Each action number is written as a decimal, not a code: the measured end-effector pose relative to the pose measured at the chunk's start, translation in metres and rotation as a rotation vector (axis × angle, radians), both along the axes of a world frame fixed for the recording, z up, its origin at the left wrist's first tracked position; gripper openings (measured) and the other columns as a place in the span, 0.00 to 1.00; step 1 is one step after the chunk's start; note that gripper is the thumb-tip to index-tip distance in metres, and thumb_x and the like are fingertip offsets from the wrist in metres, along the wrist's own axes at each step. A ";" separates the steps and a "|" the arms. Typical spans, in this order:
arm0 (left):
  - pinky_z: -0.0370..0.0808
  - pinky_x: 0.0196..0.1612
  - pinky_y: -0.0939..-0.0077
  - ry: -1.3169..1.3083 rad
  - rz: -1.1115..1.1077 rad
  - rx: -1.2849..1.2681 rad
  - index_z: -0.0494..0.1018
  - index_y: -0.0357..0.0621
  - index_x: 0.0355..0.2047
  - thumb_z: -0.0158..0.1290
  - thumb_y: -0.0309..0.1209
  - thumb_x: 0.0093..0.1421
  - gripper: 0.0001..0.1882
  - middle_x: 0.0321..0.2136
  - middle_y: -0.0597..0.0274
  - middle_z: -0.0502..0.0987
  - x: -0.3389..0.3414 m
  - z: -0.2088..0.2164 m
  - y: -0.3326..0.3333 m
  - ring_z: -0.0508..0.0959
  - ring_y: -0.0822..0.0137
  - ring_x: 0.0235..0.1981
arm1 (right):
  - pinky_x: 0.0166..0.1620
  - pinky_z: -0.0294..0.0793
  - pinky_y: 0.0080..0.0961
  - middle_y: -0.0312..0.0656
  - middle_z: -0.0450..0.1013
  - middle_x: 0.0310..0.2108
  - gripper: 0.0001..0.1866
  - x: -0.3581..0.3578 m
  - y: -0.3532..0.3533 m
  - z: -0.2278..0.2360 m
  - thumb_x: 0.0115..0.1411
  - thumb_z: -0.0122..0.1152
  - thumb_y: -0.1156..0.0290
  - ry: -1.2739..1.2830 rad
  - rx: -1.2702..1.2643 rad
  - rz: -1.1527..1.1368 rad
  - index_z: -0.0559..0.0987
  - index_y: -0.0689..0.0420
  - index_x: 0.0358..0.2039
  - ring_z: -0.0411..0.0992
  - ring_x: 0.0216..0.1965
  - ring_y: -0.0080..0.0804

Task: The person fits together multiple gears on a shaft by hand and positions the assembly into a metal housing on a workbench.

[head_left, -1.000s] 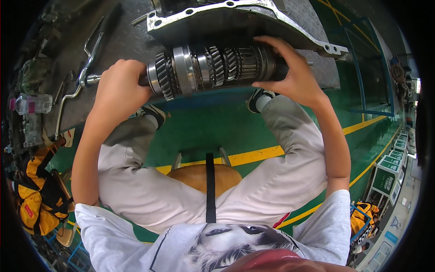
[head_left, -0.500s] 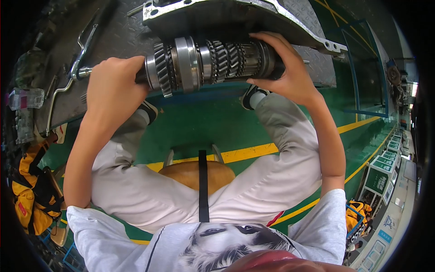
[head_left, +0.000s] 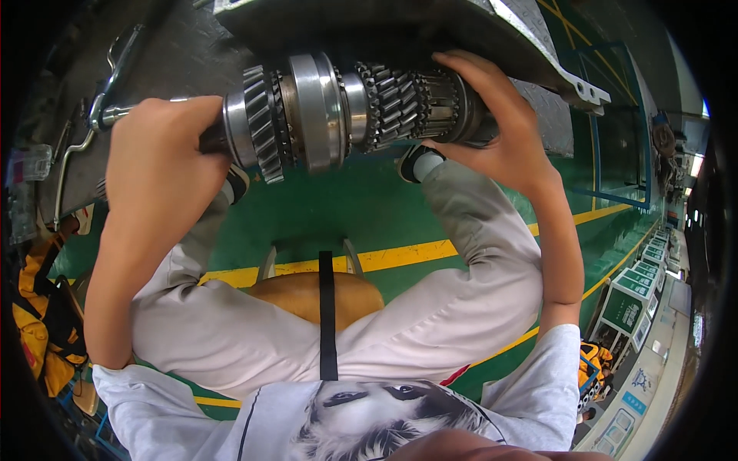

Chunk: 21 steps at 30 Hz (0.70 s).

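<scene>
A steel gear shaft assembly (head_left: 317, 111) lies roughly level between my hands, with helical gears, a broad smooth ring and toothed rings along it. My left hand (head_left: 165, 150) is wrapped round the shaft's narrow left end. Around the right end curls my right hand (head_left: 500, 119), thumb below and fingers over the top; part of that end is hidden by it. Just beyond the assembly stands a metal housing (head_left: 588, 96) with a pale, holed flange edge.
A grey metal workbench (head_left: 173, 58) carries a cranked metal rod (head_left: 100, 111) and a clear plastic box (head_left: 32, 164) at left. My legs straddle a wooden stool (head_left: 357, 296) on the green floor. Yellow-and-black bags (head_left: 46, 330) sit at the lower left.
The gear shaft has come nearer and looks larger, its left end shifted leftward with my left hand. Both hands keep their hold. The view has shifted slightly.
</scene>
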State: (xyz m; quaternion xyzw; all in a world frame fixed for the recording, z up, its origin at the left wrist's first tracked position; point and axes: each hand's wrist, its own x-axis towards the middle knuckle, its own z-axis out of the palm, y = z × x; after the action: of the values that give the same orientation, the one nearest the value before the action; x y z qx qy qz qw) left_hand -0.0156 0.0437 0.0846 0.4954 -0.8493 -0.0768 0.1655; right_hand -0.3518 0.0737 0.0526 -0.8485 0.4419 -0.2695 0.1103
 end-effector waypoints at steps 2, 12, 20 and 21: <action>0.70 0.27 0.58 0.006 -0.008 -0.018 0.75 0.36 0.22 0.59 0.20 0.40 0.06 0.20 0.46 0.75 -0.001 0.006 0.004 0.75 0.41 0.25 | 0.61 0.73 0.36 0.50 0.72 0.61 0.45 -0.002 -0.002 -0.002 0.41 0.83 0.72 0.027 -0.041 0.029 0.74 0.57 0.63 0.73 0.60 0.49; 0.70 0.28 0.58 0.040 0.005 0.022 0.78 0.37 0.24 0.57 0.19 0.40 0.08 0.20 0.45 0.75 0.002 0.005 -0.002 0.75 0.44 0.24 | 0.61 0.73 0.32 0.46 0.74 0.59 0.49 0.004 0.000 -0.006 0.40 0.85 0.70 -0.119 0.090 -0.065 0.71 0.59 0.64 0.75 0.58 0.38; 0.71 0.28 0.67 -0.085 -0.027 -0.001 0.79 0.34 0.31 0.58 0.16 0.41 0.13 0.23 0.45 0.77 0.003 0.017 0.003 0.77 0.46 0.23 | 0.61 0.73 0.30 0.43 0.75 0.58 0.50 -0.007 -0.009 0.000 0.38 0.85 0.69 -0.158 0.278 -0.004 0.72 0.57 0.64 0.75 0.57 0.32; 0.71 0.28 0.66 -0.093 -0.025 -0.006 0.79 0.34 0.31 0.58 0.16 0.41 0.13 0.23 0.45 0.77 0.003 0.018 0.003 0.77 0.46 0.24 | 0.61 0.73 0.30 0.43 0.75 0.58 0.50 -0.008 -0.012 0.002 0.37 0.85 0.68 -0.156 0.303 0.006 0.72 0.57 0.64 0.75 0.57 0.32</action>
State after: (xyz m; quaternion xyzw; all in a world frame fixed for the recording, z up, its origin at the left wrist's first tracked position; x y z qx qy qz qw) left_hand -0.0131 0.0465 0.1028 0.4874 -0.8623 -0.0531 0.1266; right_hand -0.3601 0.0616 0.0541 -0.8001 0.4649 -0.2643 0.2715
